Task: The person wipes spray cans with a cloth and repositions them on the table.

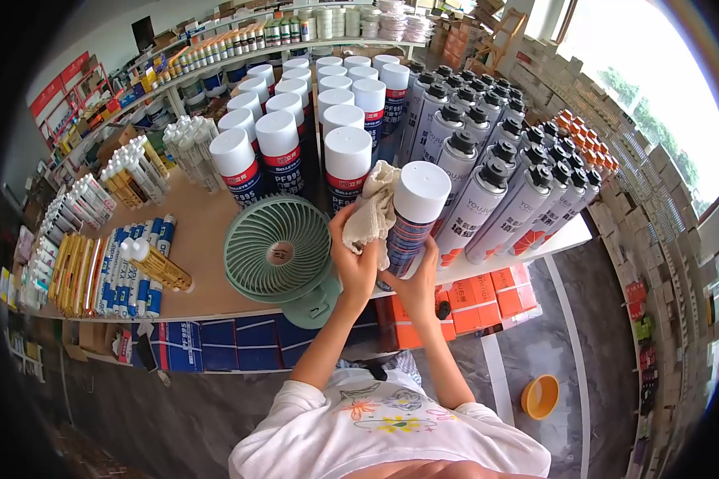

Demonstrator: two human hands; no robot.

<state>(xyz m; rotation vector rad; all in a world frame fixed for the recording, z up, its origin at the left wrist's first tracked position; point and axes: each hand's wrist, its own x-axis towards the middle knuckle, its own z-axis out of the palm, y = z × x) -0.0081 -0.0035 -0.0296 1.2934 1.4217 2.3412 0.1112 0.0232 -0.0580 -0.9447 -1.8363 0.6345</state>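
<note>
A white-capped spray can (408,235) with a dark blue label is held near the table's front edge, tilted slightly. My right hand (417,279) wraps round its lower part. My left hand (353,254) is closed on a crumpled beige cloth (371,209), which lies against the can's left side. Just behind the cloth stands another white-capped can (348,160) with a red and blue label. Several more of these cans stand in rows behind it. Left of my left hand is a green fan (273,243) on the table.
Silver cans with black caps (473,203) stand close on the right. Sealant tubes (136,263) lie and stand on the left of the table (208,275). Orange boxes (475,299) and blue boxes (236,343) are below. A yellow bucket (540,397) sits on the floor.
</note>
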